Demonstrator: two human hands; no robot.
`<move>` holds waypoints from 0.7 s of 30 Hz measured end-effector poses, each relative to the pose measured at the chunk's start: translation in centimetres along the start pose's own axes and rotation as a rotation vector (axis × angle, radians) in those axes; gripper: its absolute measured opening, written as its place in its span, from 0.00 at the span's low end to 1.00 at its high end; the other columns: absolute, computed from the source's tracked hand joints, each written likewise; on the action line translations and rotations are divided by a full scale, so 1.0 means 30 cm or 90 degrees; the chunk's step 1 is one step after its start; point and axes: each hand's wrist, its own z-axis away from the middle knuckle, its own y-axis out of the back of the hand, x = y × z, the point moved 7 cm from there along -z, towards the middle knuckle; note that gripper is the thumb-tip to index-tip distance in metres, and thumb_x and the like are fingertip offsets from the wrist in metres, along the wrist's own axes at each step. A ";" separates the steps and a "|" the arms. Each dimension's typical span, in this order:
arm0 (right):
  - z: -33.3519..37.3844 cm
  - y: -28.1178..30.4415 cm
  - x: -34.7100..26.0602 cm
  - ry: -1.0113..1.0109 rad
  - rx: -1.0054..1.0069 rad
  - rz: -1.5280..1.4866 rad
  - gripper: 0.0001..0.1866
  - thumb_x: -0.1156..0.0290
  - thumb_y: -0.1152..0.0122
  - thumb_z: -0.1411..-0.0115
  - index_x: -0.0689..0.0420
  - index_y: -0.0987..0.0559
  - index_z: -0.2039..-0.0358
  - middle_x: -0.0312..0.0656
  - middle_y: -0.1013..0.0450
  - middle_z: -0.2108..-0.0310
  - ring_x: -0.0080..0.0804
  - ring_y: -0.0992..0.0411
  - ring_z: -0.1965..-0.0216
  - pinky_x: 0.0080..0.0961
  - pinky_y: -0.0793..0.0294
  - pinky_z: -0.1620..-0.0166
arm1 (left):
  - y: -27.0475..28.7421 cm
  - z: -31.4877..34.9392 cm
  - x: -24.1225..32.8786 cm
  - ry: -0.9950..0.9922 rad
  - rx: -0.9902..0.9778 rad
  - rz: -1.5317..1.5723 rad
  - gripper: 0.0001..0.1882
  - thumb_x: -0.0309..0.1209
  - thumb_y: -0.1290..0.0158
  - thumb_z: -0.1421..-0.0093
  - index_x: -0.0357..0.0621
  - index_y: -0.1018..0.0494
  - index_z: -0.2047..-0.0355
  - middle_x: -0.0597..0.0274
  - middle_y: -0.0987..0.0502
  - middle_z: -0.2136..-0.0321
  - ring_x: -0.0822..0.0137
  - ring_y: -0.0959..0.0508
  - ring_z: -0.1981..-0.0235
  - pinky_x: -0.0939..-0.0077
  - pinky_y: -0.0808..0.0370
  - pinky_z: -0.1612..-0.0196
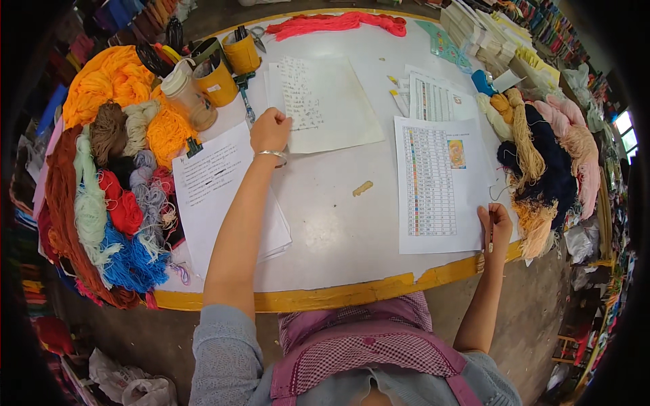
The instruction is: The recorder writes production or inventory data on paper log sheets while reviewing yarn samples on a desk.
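A cream sheet with handwritten lines point(338, 111) lies toward the far middle of the table. My left hand point(269, 132), a bracelet at its wrist, is closed at the left edge of that sheet and pinches it. Near the table's right front edge, my right hand point(497, 227) is closed around a slim pen point(491, 242). Beside it lies a printed chart point(433, 203) with a colour-coded table and a small picture. A stack of written sheets point(217, 183) under a black clip rests by my left forearm.
Heaped yarn skeins point(112, 196) in many colours cover the left side. More skeins point(542, 155) lie at right. A plastic jar point(186, 95) stands beside yellow holders point(217, 84). Pink yarn point(338, 24) lies at the far edge, and paper stacks point(477, 34) at the back right.
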 end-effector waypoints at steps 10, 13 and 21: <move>-0.023 0.006 0.029 0.038 -0.008 0.045 0.08 0.75 0.33 0.41 0.62 0.25 0.69 0.25 0.34 0.75 0.12 0.40 0.73 0.11 0.39 0.69 | 0.057 0.060 -0.107 0.060 -0.003 0.603 0.10 0.26 0.38 0.44 0.36 0.21 0.63 0.67 0.22 0.77 0.79 0.30 0.84 0.84 0.37 0.81; -0.018 0.004 0.031 0.028 -0.003 0.065 0.08 0.75 0.34 0.41 0.62 0.26 0.68 0.26 0.34 0.76 0.12 0.40 0.73 0.11 0.39 0.69 | 0.073 0.110 -0.101 0.093 -0.014 0.666 0.10 0.26 0.38 0.43 0.35 0.21 0.62 0.69 0.22 0.77 0.80 0.31 0.84 0.87 0.40 0.81; -0.010 0.004 0.016 0.063 0.005 0.110 0.09 0.74 0.33 0.42 0.62 0.26 0.68 0.26 0.33 0.76 0.12 0.40 0.74 0.12 0.38 0.70 | 0.076 0.187 -0.035 0.139 -0.071 0.707 0.12 0.27 0.36 0.45 0.38 0.21 0.60 0.71 0.23 0.78 0.82 0.31 0.84 0.87 0.41 0.82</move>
